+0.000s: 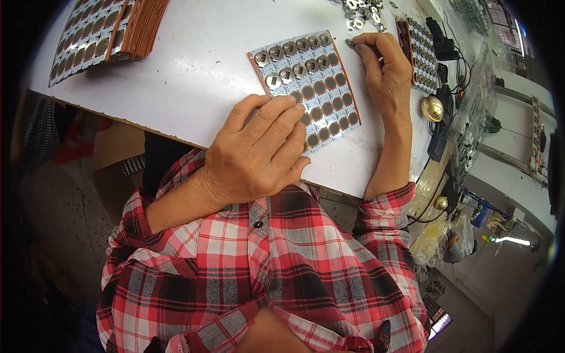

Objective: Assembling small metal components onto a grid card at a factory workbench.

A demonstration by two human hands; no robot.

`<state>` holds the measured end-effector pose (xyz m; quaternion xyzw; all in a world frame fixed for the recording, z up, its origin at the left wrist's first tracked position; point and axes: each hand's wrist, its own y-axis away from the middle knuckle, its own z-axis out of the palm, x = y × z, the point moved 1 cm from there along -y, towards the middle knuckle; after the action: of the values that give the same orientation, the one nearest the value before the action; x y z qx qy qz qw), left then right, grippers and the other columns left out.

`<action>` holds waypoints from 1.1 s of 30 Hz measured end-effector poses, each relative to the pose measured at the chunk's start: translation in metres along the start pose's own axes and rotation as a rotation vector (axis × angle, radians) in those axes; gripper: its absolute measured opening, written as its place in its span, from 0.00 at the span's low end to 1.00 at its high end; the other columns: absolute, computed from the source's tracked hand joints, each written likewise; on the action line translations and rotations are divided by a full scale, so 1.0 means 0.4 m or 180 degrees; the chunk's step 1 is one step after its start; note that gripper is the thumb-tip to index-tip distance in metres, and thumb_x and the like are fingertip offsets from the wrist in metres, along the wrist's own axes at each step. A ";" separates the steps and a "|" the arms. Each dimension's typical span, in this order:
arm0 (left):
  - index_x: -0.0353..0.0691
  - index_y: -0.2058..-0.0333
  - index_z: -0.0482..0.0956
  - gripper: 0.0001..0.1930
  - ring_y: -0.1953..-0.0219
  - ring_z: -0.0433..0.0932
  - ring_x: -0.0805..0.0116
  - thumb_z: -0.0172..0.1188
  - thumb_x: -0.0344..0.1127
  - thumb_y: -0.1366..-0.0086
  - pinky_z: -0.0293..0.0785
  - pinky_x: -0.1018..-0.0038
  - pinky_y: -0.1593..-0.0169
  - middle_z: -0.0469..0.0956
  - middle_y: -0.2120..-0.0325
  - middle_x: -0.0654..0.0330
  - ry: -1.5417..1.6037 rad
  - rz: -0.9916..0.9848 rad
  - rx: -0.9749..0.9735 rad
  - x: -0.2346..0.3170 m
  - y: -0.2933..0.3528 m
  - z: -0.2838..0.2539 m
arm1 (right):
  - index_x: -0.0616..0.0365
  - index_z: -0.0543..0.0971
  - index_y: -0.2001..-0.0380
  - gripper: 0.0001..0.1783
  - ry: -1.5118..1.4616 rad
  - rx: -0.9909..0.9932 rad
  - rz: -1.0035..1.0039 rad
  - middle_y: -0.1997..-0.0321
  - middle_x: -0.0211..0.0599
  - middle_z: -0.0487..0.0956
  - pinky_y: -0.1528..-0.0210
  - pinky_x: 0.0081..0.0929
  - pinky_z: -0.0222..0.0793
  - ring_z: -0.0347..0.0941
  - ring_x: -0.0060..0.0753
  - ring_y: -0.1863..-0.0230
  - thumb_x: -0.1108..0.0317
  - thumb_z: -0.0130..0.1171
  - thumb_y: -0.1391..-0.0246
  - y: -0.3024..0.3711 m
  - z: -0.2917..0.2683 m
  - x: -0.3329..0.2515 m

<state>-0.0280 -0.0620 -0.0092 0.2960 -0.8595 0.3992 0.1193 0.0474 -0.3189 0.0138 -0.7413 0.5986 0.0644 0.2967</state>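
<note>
Nearest the tabletop's (194, 76) front edge, the left hand (259, 150) lies flat and open, palm down, its fingers pressing on the near corner of a panel (312, 88) to hold it still. The panel is a copper-edged sheet with a grid of round sockets, lying slightly skewed on the white top, not far from the front edge.

On the panel, the two far rows carry shiny metal clips (288, 59), roughly eight or nine seated; the rows nearer the person show only dark, empty rounds. So by the look of it about a quarter of the sheet is filled and most of it is left to do, with the filling running from the far edge toward the near one.

Just past the panel's far right corner, the right hand (385, 67) is curled, fingertips pinched on a small metal clip (351, 43) at the panel's edge.

Beyond it, at the far edge, lies a loose pile of clips (362, 12). To the right stands a stack of panels (419, 53), and at the far left corner another stack (100, 29) is fanned out, apparently waiting.
</note>
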 end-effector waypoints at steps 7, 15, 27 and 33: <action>0.32 0.64 0.83 0.20 0.48 0.80 0.55 0.71 0.40 0.52 0.75 0.57 0.43 0.82 0.56 0.49 0.0138 0.0006 0.0020 -0.002 -0.004 -0.002 | 0.59 0.81 0.58 0.07 -0.2012 -0.0411 0.1383 0.64 0.28 0.80 0.72 0.16 0.65 0.71 0.15 0.72 0.69 0.57 0.32 0.023 -0.048 -0.064; 0.32 0.64 0.82 0.21 0.49 0.80 0.56 0.72 0.40 0.55 0.76 0.58 0.45 0.82 0.57 0.50 0.0115 0.0011 0.0059 -0.002 -0.006 0.002 | 0.59 0.85 0.57 0.09 -0.1889 -0.0529 0.1677 0.71 0.21 0.79 0.77 0.11 0.59 0.66 0.08 0.75 0.69 0.59 0.34 0.026 -0.039 -0.090; 0.33 0.66 0.81 0.19 0.48 0.80 0.56 0.71 0.40 0.55 0.76 0.58 0.45 0.82 0.58 0.51 0.0050 0.0009 0.0070 -0.001 -0.004 0.002 | 0.56 0.86 0.51 0.14 -0.0979 -0.0550 0.0315 0.59 0.24 0.82 0.62 0.16 0.67 0.71 0.15 0.65 0.78 0.64 0.40 0.022 -0.043 -0.066; 0.34 0.66 0.81 0.19 0.49 0.80 0.56 0.70 0.40 0.55 0.76 0.58 0.45 0.82 0.58 0.51 0.0091 -0.0009 0.0055 -0.002 -0.005 0.002 | 0.61 0.85 0.54 0.11 -0.0695 -0.0559 0.0310 0.58 0.28 0.83 0.62 0.16 0.71 0.77 0.18 0.61 0.79 0.63 0.39 0.032 -0.042 -0.060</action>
<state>-0.0261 -0.0635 -0.0087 0.2924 -0.8539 0.4107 0.1296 0.0246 -0.3086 0.0337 -0.7231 0.5901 0.2110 0.2905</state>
